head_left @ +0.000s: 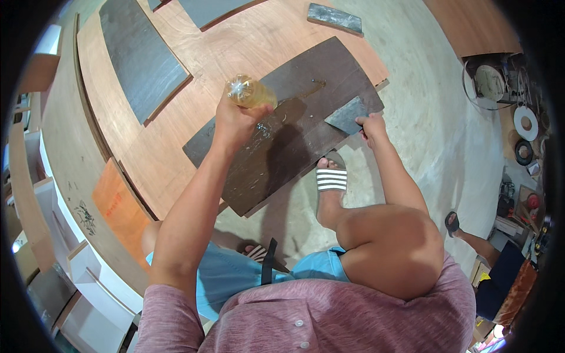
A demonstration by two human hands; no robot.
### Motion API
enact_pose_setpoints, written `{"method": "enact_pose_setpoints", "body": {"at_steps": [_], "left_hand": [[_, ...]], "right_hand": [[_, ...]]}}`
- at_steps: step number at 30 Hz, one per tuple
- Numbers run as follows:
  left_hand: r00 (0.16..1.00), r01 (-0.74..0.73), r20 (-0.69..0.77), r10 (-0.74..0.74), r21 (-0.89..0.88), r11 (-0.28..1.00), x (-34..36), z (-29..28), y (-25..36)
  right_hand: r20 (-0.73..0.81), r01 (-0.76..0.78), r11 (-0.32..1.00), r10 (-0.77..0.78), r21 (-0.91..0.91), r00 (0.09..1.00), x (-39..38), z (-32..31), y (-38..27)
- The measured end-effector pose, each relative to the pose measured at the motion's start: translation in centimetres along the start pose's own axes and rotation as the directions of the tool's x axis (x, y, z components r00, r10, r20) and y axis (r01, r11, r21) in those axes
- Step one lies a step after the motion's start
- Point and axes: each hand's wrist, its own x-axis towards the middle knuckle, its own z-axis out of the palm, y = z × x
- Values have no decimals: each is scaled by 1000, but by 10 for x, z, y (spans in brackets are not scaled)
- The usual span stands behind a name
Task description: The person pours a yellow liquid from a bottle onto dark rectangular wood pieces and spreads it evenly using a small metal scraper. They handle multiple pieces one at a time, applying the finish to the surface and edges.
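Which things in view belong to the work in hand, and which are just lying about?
In use:
tilted clear plastic bottle of yellowish liquid, in the left hand
flat grey scraper-like plate, in the right hand
dark brown rectangular board, wet with liquid

Apparently lying about:
long grey board, upper left
small dark grey rectangular board, top
white ring-shaped disc, right

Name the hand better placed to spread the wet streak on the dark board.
Probably the right hand: it holds the flat grey scraper over the dark board, while the left hand is occupied with the bottle.
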Motion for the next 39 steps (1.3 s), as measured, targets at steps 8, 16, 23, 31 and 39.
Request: {"method": "enact_pose_setpoints", "body": {"at_steps": [8,16,23,31,39], "left_hand": [[999,-31,-34,21,-328,944,-12,-12,-9],[998,16,59,1,-296,955,-27,-65,-5],[999,-9,-47,1,-162,987,-44,-99,-18],[990,77,-104,-95,-166,983,-40,-124,-35],[967,157,-175,-187,-174,972,-33,-157,-59]], "right_hand": [[-58,377,747,-483,-547,874,2,-1,-65],[440,531,493,-297,-690,847,3,-1,-101],[365,486,275,-392,-829,844,18,55,-123],[308,445,285,-416,-849,856,-99,160,-79],[330,451,209,-437,-868,837,-107,182,-73]]}}
